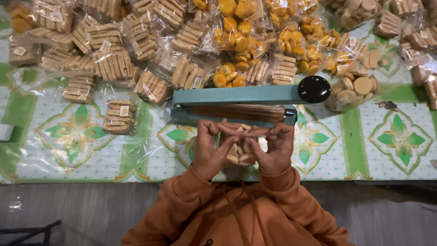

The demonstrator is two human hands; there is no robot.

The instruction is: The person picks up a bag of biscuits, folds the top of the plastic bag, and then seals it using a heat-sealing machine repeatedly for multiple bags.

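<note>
A clear plastic bag of pale round cookies is held between both hands just in front of me. My left hand pinches the bag's top edge on the left side. My right hand pinches the same edge on the right. Directly beyond the bag stands a teal heat sealer with a brown sealing strip and a black round knob at the right end of its raised arm. My orange sleeves fill the bottom of the view.
Many sealed bags of biscuits cover the far side of the table: tan rectangular ones at left, orange round ones in the middle, pale round ones at right. One bag lies apart at left. A green-patterned tablecloth covers the table.
</note>
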